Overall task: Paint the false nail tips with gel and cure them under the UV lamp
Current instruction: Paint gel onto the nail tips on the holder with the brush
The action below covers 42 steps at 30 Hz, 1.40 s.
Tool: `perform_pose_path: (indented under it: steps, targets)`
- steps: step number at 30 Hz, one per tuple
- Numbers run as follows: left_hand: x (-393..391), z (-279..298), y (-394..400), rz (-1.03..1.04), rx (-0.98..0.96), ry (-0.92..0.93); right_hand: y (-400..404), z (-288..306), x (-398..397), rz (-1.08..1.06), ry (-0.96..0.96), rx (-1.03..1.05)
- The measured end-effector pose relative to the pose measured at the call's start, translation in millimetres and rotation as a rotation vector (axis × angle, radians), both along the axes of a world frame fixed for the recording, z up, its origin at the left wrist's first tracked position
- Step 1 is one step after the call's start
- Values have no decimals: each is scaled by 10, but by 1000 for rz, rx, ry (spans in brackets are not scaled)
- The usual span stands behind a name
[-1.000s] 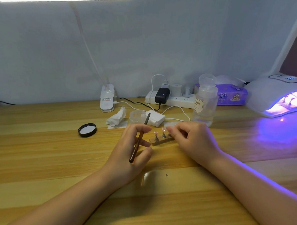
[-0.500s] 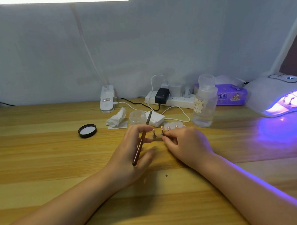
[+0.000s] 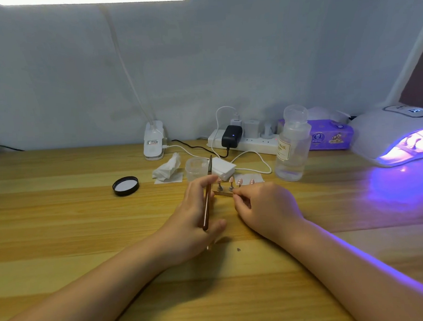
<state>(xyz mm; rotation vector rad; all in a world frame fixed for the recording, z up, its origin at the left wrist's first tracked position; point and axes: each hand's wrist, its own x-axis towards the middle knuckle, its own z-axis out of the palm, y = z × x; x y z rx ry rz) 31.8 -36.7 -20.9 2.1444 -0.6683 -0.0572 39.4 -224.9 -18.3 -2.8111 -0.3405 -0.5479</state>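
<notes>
A small wooden stand [image 3: 222, 193] lies on the table with pink false nail tips [image 3: 231, 180] upright on little pegs. My right hand [image 3: 263, 206] pinches the stand's right end with curled fingers. My left hand [image 3: 196, 216] holds a brown-handled gel brush [image 3: 207, 204] between thumb and fingers, bristles pointing away, just left of the stand. A clear gel jar [image 3: 196, 168] stands behind the brush tip. The white UV lamp [image 3: 396, 137] glows purple at the far right.
The jar's black lid [image 3: 125, 186] lies to the left. Crumpled tissue [image 3: 167, 170], a white pad stack [image 3: 221, 168], a clear liquid bottle [image 3: 293, 144], a power strip [image 3: 248, 143] with cables, a lamp clamp [image 3: 153, 144] and a purple tissue pack [image 3: 330, 135] line the back.
My right hand slid left along the stand and turned it, so it now lies flatter toward me. My left hand with the brush shifted slightly right.
</notes>
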Motion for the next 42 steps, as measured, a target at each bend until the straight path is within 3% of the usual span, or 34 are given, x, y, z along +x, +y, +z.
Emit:
perform_pose_path:
  steps: [6,13,23,42]
  targets:
    - [-13,2,30,7,-33,28,-44,24,-43,-131,-56,-66]
    - [-33,12,22,36,-21,31,-183,72,-5,-223,-20,31]
    - [-72,52,17,36,-26,-13,-51,40,-62,-33,-37,124]
    - [-106,38,19,23,26,-87,-10,60,-1,-10,62,102]
